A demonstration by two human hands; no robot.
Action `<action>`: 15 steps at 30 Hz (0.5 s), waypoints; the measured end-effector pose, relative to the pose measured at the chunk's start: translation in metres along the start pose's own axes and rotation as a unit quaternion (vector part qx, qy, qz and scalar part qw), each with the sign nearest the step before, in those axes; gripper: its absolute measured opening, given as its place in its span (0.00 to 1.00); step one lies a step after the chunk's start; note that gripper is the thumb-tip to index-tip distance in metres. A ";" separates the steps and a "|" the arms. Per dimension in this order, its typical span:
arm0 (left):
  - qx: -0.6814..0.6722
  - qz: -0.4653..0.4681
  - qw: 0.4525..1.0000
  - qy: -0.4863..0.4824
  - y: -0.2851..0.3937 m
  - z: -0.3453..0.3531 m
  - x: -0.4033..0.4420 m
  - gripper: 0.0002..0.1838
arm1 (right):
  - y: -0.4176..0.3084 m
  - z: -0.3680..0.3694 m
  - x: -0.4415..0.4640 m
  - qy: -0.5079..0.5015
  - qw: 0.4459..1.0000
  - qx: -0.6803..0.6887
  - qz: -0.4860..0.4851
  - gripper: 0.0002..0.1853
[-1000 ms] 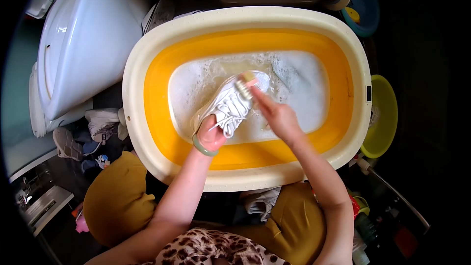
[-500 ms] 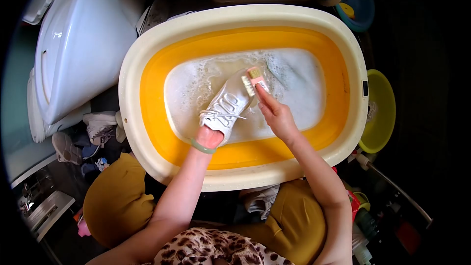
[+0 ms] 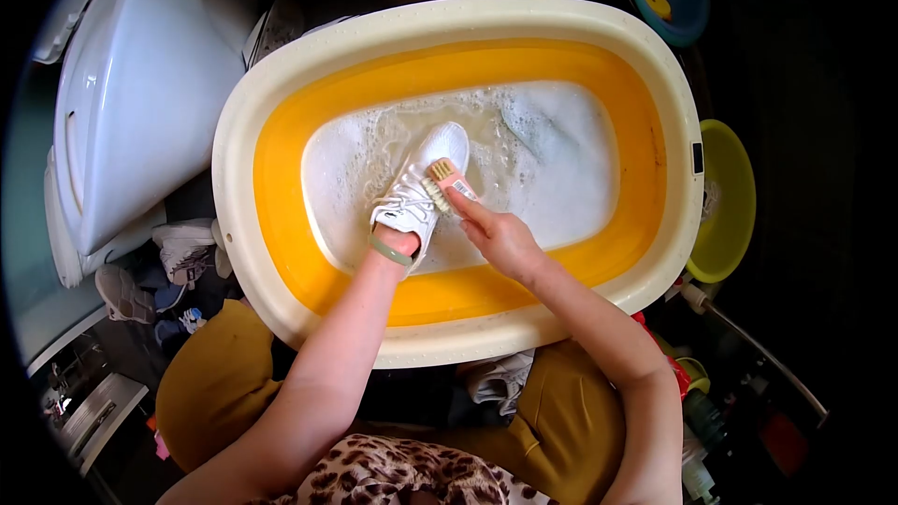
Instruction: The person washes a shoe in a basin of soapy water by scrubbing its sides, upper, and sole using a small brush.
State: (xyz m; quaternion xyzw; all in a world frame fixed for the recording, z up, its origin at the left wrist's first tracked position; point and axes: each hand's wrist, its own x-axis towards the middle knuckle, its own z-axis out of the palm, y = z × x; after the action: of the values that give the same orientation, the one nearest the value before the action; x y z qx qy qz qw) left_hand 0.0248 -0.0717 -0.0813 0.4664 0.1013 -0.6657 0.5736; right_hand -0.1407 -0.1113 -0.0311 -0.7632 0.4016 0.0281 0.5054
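My left hand is pushed into the opening of a white lace-up sneaker and holds it up, toe pointing away from me. Its fingers are hidden inside the shoe, and a pale green bangle circles the wrist. Gripped in my right hand is a pink scrubbing brush with pale bristles. The bristles rest against the sneaker's side near the laces. Beneath both lies foamy water in a cream and orange basin. A greenish cloth-like thing shows partly through the suds.
Several worn shoes lie on the floor at the left, below a white glossy fixture. Another pair of shoes sits between my knees. A yellow-green bowl stands right of the basin, and a blue tub is at the upper right.
The brush in my right hand has moved from the toe down and left to the sneaker's side by the laces. The sneaker has turned slightly more upright in view.
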 end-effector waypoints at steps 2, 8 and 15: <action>-0.025 0.020 0.999 -0.007 0.001 -0.008 -0.001 0.16 | -0.001 0.003 0.001 -0.031 0.999 -0.005 0.011 0.26; -0.115 -0.007 0.993 -0.030 0.011 -0.015 -0.002 0.16 | 0.003 0.013 0.003 0.036 0.994 -0.055 -0.082 0.23; -0.328 -0.031 0.914 -0.236 0.036 0.048 -0.030 0.24 | -0.033 -0.045 0.049 0.139 0.983 -0.110 -0.042 0.21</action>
State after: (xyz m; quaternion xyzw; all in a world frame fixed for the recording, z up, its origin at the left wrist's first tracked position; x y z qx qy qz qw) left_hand 0.0282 -0.0955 -0.0192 0.0776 0.1903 -0.7033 0.6806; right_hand -0.1029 -0.1701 -0.0067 -0.8270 0.4297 -0.0554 0.3582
